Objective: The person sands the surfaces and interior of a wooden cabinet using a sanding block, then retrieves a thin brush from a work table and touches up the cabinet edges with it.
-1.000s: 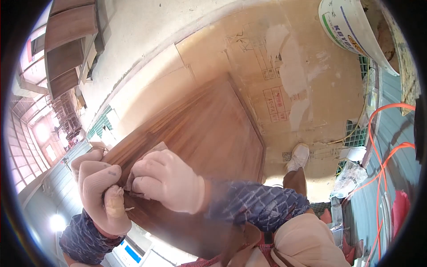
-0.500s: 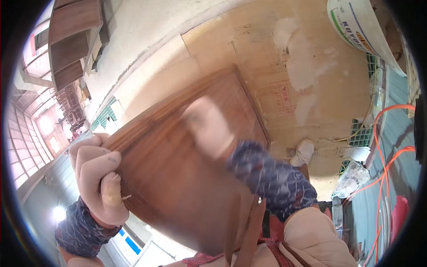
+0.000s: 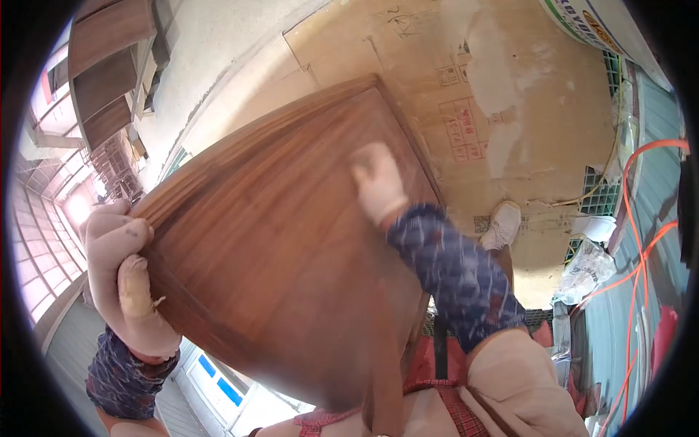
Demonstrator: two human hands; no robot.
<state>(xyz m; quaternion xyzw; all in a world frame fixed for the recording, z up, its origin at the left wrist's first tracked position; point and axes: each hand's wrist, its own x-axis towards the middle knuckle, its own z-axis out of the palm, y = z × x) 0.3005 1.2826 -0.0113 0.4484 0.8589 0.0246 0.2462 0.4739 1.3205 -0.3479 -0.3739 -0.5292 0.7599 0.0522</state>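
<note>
A broad reddish-brown wooden panel with a thicker rim is tilted in front of me and fills the middle of the view. My left hand, in a pale glove, is closed around its left edge, the thumb on the near side. The thumb of that glove has a yellowish patch with a loose thread. On the panel's right half rests my right hand, also gloved, with the fingers curled in. Whatever lies under those fingers is hidden. A narrow wooden bar stands out at the panel's near end, by my body.
Flattened cardboard covers the floor beyond the panel. A white bucket stands at the far right. Orange hoses and a clear plastic bag lie along the right. Brown wooden furniture stands at the far left.
My right hand has moved rightward over the wood. The panel and my left hand have shifted left in view, the panel's far corner now higher. The left hand keeps its grip.
</note>
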